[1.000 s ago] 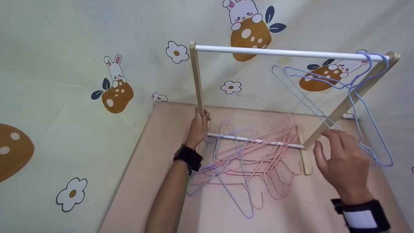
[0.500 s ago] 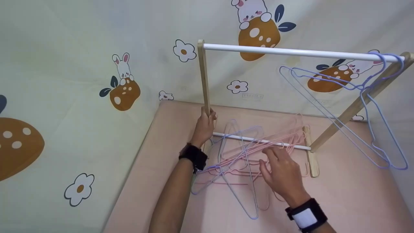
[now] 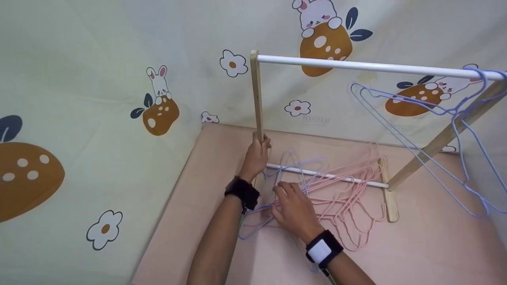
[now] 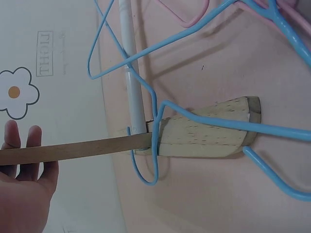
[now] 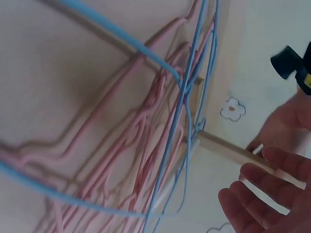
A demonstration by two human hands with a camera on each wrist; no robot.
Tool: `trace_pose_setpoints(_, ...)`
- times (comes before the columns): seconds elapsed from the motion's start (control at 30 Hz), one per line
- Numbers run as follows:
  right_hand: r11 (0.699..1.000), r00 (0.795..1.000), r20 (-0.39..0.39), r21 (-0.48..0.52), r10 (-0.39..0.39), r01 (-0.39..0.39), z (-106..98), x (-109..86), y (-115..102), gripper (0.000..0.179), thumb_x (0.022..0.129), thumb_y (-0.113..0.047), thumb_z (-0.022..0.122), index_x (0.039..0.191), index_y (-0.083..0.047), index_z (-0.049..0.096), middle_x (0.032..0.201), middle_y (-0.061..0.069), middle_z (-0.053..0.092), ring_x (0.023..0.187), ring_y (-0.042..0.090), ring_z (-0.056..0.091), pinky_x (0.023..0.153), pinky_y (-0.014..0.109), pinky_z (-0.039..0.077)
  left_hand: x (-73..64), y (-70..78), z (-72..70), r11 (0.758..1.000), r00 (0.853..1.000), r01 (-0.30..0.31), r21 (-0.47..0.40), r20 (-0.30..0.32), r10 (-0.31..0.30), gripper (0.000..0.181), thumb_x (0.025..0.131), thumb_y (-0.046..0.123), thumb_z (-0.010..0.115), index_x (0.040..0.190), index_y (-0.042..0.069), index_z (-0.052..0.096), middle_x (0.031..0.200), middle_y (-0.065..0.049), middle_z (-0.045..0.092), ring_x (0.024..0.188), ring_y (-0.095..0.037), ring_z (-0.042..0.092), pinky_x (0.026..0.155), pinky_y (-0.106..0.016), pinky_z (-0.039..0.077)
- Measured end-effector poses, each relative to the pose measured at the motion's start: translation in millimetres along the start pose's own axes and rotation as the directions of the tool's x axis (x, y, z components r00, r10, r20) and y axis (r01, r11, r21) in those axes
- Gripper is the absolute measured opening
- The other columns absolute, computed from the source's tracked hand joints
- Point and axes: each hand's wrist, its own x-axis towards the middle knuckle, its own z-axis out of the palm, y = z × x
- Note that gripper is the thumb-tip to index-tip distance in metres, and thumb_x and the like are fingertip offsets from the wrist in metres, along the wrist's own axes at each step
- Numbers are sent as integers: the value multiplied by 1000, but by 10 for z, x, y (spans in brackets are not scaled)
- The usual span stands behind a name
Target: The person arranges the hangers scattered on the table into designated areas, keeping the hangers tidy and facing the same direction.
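Beyond both the left hand (image 3: 256, 157) and the right hand (image 3: 295, 209) rises a pale, creased wall covering (image 3: 99, 47). High up on it and a little right of the hands, a white rabbit print (image 3: 317, 16) clings to a brown spotted fruit print (image 3: 326, 46). A smaller rabbit-and-fruit print (image 3: 160, 116) lies left of the left hand, a third rabbit-and-fruit print (image 3: 408, 109) off to the right of both. Well left of both hands is a large fruit print (image 3: 29, 180), with a white flower print (image 3: 105, 229) nearer them; more flowers (image 3: 298, 108) dot the wall beyond. Around and beneath the hands spreads a pink tabletop (image 3: 427, 253).
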Motion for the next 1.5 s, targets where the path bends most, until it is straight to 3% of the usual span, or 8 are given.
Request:
trace_pose_setpoints(0.13, 998, 997, 65, -17, -52, 53, 203, 8, -76, 59, 90, -31, 83, 141, -5, 65, 146, 20, 63, 138, 42, 56, 110, 52, 52, -6, 6, 29, 1000, 1000, 14, -5, 1, -14, 17, 121, 12, 39, 134, 2, 43, 118, -21, 67, 113, -38, 68, 83, -43, 53)
trace_pose_setpoints(0.27, 995, 976, 196, 11, -94, 94, 374, -53, -138, 74, 96, -45, 78, 153, -1, 60, 163, 24, 51, 155, 48, 39, 122, 59, 39, -17, -4, 57, 1000, 1000, 20, -22, 13, -20, 21, 121, 12, 38, 137, -2, 42, 121, -26, 66, 111, -43, 67, 81, -44, 52)
trace_pose_setpoints(0.43, 994, 923, 371, 70, -100, 79, 483, -113, -203, 67, 107, -60, 61, 148, -9, 69, 170, 21, 43, 163, 46, 25, 126, 65, 27, -9, -20, 75, 999, 1000, 4, -41, 18, -3, 22, 120, 9, 38, 137, -4, 41, 122, -28, 65, 113, -44, 68, 85, -45, 55)
trace_pose_setpoints(0.53, 992, 906, 410, 102, -105, 69, 510, -140, -214, 61, 109, -60, 57, 146, -15, 73, 170, 19, 44, 163, 47, 24, 126, 68, 24, -2, -17, 68, 999, 1000, -7, -45, 16, 8, 18, 119, 5, 36, 135, -3, 41, 120, -23, 63, 120, -41, 68, 94, -47, 56)
trace_pose_setpoints(0.67, 987, 915, 375, 123, -146, 106, 543, -174, -196, 54, 109, -57, 59, 148, -22, 72, 167, 20, 48, 159, 52, 31, 123, 71, 28, -1, -2, 45, 999, 1000, -6, -39, 10, 6, 17, 118, 3, 36, 134, -1, 42, 119, -19, 63, 121, -37, 68, 97, -48, 56)
trace_pose_setpoints(0.87, 976, 928, 307, 125, -211, 180, 574, -199, -168, 50, 108, -55, 62, 148, -27, 72, 161, 19, 54, 152, 52, 42, 120, 73, 32, 8, 4, 13, 1000, 1000, 4, -18, -13, -4, 15, 119, 5, 38, 132, 1, 44, 123, -27, 68, 117, -34, 70, 93, -50, 57)
trace_pose_setpoints(1.2, 983, 934, 310, 98, -178, 155, 605, -182, -176, 54, 106, -55, 64, 141, -14, 73, 157, 19, 56, 149, 35, 50, 123, 64, 34, 16, -23, -4, 1000, 1000, -5, 4, -18, 6, 19, 121, 13, 40, 134, -1, 44, 121, -27, 69, 116, -36, 70, 89, -50, 57)
trace_pose_setpoints(1.5, 982, 945, 272, 83, -184, 168, 643, -164, -162, 64, 107, -56, 63, 143, -4, 69, 153, 20, 57, 142, 36, 56, 122, 57, 39, 24, -24, 6, 1000, 1000, -27, 1, -12, 27, 17, 120, 10, 39, 133, 0, 43, 121, -26, 68, 116, -36, 70, 94, -51, 57)
